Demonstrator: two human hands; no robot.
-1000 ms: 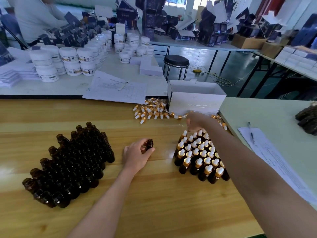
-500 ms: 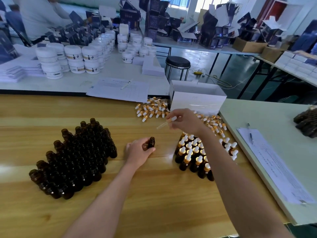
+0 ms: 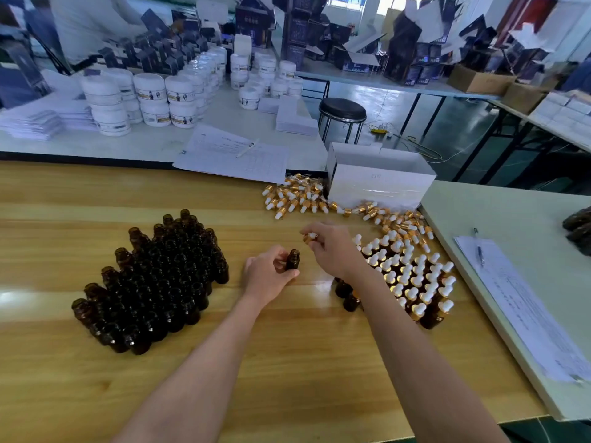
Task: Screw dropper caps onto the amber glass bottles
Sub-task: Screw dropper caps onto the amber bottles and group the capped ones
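Amber bottle (image 3: 293, 259) upright in your left hand (image 3: 268, 276), dropper cap (image 3: 309, 236) held just above and right of it.
Your left fingers curl round the bottle at the middle of the wooden table (image 3: 287, 362); your right hand (image 3: 332, 249) pinches the gold-collared cap at its fingertips (the tube is too blurred to make out). To the left cluster uncapped bottles (image 3: 153, 282), to the right capped bottles (image 3: 412, 279).

The wooden table (image 3: 303, 362) bears uncapped amber bottles (image 3: 153, 282), capped bottles (image 3: 412, 279), loose dropper caps (image 3: 292, 198) and a white box (image 3: 377, 187).
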